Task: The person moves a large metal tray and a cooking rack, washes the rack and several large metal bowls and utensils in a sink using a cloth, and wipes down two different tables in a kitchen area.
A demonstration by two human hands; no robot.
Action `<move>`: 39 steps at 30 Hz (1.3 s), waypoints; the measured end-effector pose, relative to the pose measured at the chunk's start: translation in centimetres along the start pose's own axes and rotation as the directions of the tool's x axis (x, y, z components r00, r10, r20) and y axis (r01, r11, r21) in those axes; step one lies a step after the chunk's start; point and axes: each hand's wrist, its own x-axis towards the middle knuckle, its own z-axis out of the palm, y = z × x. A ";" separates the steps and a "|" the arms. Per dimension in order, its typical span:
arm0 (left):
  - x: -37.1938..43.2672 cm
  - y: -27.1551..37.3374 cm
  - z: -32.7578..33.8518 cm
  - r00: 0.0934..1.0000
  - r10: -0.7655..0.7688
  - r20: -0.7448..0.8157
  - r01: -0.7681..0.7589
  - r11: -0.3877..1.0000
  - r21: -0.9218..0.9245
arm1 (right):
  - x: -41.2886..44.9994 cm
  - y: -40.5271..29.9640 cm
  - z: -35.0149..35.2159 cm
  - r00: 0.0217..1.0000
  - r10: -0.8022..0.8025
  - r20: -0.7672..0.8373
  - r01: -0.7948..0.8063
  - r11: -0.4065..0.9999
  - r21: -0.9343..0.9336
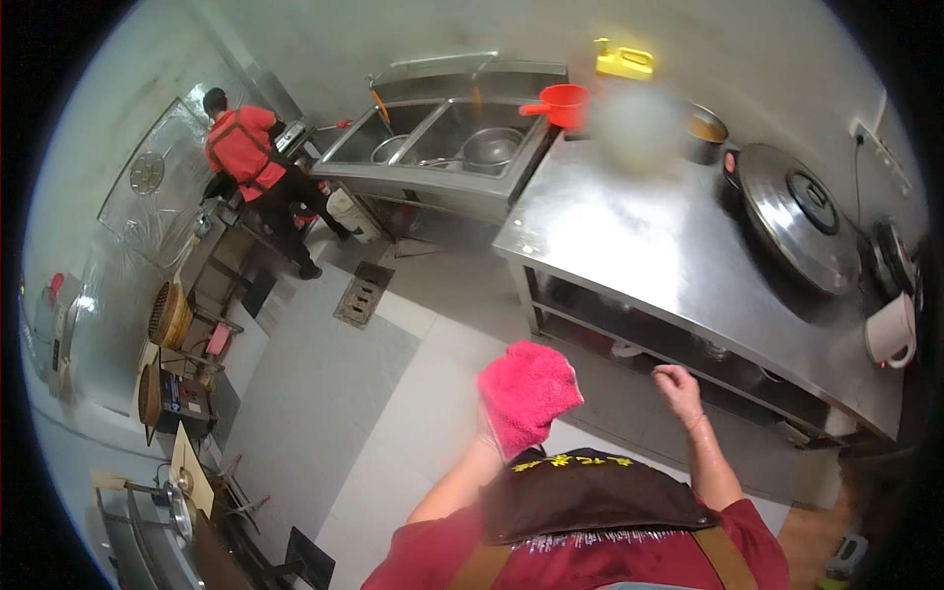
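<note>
A bright pink cloth covers most of my left hand, which holds it up in front of my dark apron. My right hand is raised at the near edge of the stainless steel table, its fingers curled; no object shows in it. On the table, to the right, lies a large round metal lid with a black knob, apparently over a wide pan. A red plastic scoop sits at the table's far left corner, and a metal pot with yellowish contents stands at the back.
Left of the table is a double steel sink holding metal bowls. A person in a red shirt works at the far left. A floor drain lies mid-floor. A yellow jug and a white pitcher stand at the table's edges.
</note>
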 end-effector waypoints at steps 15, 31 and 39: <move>13.8 -26.8 -12.2 0.956 -0.235 -0.177 0.219 0.970 -0.104 | 27.2 -13.4 18.7 0.966 0.249 0.074 -0.259 0.941 0.220; 30.9 -46.6 -20.0 0.141 -0.976 0.169 0.218 -0.136 -0.967 | 55.1 -18.3 39.1 0.936 0.287 0.203 -0.344 0.635 0.692; 46.4 -57.9 -17.0 0.445 -0.595 0.669 0.347 -0.575 -0.741 | 69.8 -17.4 31.6 0.946 0.319 -0.058 0.029 0.093 0.995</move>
